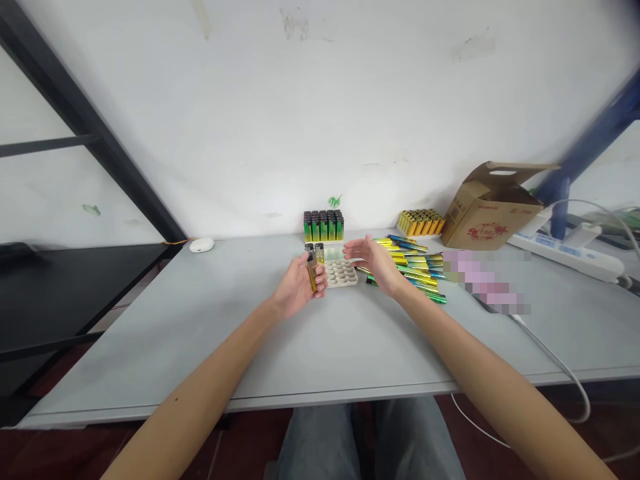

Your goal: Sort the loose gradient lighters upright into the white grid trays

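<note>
From here, the left hand (299,283) curls around a lighter (313,272) just left of the white tray (341,273); the right hand (373,262) hovers partly open, right of the tray. Behind the tray stand green lighters (324,227), and loose shiny sleeves (417,270) lie to its right on the desk (330,353)

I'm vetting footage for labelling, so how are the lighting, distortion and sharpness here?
Head view: soft, fairly even light on the white wall; small glints on the shiny yellow, green and blue cylinders; wide-angle stretch splays the long grey table towards the edges; a pixelated pink patch hides detail; the left hand and right hand look slightly soft.
</note>
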Motion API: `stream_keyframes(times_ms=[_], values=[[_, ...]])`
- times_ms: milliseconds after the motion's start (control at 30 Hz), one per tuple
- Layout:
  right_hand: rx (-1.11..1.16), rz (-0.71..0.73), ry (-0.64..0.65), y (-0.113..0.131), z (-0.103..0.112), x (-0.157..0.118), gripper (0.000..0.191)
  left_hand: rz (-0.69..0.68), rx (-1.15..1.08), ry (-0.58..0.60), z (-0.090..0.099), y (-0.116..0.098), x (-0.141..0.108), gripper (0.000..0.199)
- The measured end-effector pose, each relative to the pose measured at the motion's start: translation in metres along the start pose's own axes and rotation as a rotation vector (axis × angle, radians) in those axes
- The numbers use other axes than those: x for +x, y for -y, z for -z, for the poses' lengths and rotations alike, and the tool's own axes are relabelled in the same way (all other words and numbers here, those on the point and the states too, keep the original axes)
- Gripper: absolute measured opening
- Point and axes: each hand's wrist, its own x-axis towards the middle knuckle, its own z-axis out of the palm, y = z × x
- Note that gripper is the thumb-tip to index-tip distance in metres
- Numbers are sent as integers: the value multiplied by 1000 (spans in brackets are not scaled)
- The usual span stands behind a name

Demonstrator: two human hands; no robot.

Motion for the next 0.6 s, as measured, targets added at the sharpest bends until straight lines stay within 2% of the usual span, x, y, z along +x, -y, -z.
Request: stream_keyframes(times_ms=[267,600], values=[[-25,12,11,-1,1,1,51,-19,30,-17,1,2,1,40],[-21,24,34,-4,2,1,51,-127,94,-149,-7,3,0,26]])
